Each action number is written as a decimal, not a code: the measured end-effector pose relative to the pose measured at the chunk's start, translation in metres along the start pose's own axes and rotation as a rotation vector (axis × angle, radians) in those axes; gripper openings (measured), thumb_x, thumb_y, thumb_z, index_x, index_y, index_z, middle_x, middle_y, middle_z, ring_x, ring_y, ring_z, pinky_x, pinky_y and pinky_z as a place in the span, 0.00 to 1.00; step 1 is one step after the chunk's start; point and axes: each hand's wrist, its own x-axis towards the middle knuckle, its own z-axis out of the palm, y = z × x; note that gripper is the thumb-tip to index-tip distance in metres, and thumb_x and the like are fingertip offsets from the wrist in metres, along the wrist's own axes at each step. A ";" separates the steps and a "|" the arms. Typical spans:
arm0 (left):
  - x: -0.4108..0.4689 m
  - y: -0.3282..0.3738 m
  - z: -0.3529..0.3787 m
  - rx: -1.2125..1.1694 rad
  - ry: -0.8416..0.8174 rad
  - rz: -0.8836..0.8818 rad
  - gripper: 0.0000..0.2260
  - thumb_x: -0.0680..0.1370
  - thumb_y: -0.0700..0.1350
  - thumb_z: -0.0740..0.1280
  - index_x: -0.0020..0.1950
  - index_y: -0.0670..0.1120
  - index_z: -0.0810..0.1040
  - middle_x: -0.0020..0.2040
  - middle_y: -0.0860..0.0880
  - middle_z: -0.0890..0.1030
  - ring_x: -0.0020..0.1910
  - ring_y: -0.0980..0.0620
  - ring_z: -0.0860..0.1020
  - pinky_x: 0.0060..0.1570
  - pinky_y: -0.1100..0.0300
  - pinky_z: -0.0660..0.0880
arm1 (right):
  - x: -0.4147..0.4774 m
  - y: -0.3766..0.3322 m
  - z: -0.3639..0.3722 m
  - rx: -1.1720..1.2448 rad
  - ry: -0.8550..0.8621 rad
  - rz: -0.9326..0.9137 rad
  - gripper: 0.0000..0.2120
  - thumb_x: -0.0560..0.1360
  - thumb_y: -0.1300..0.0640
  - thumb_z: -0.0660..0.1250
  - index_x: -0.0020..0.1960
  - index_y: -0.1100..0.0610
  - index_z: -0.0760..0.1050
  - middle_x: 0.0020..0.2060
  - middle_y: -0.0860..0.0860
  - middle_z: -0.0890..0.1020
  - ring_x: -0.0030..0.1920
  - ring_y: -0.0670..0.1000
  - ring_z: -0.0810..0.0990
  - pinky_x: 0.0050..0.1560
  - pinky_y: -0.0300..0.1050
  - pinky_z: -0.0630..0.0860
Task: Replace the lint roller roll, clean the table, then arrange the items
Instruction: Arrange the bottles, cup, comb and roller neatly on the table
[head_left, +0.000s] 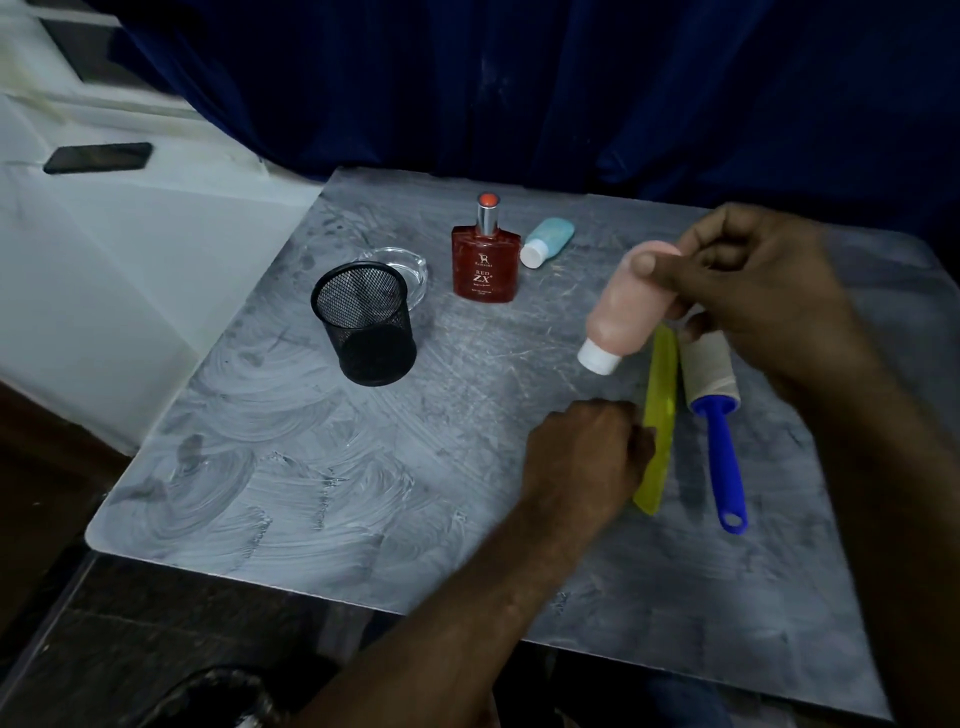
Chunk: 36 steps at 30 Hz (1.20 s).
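Observation:
My right hand (748, 291) holds a pink bottle (626, 312) with a white cap, tilted cap-down above the grey table (363, 467). Under that hand lies the lint roller (714, 410), with a blue handle and a pale roll, flat on the table. A yellow-green flat strip (660, 410) lies right beside the roller. My left hand (582, 457) rests on the table with its fingers curled against the strip's left edge; a grip on it cannot be confirmed.
A black mesh cup (363, 322) stands mid-table with a glass ashtray (400, 265) behind it. A red perfume bottle (485, 260) stands upright beside a small blue bottle (548, 241) lying down. A dark phone (98, 157) lies on the white ledge at left. Blue curtain behind.

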 end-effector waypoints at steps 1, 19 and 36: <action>0.002 0.001 0.002 -0.003 0.000 0.011 0.15 0.83 0.58 0.64 0.55 0.50 0.83 0.53 0.47 0.86 0.54 0.40 0.84 0.53 0.49 0.80 | 0.002 0.005 0.006 0.021 0.014 -0.015 0.13 0.71 0.54 0.78 0.45 0.59 0.77 0.38 0.64 0.83 0.32 0.57 0.81 0.24 0.45 0.78; 0.018 0.012 0.031 0.082 0.090 0.141 0.14 0.82 0.58 0.65 0.56 0.49 0.82 0.55 0.48 0.85 0.50 0.42 0.85 0.47 0.50 0.78 | 0.022 0.039 0.052 -0.040 0.030 -0.062 0.14 0.70 0.52 0.80 0.45 0.56 0.77 0.36 0.52 0.83 0.32 0.48 0.83 0.28 0.47 0.82; 0.030 -0.086 -0.055 -0.446 0.532 -0.127 0.28 0.78 0.59 0.73 0.74 0.50 0.72 0.65 0.55 0.79 0.52 0.64 0.81 0.43 0.64 0.82 | 0.038 0.038 0.086 -0.037 -0.067 -0.238 0.15 0.70 0.51 0.80 0.47 0.57 0.78 0.38 0.47 0.83 0.36 0.51 0.82 0.36 0.56 0.83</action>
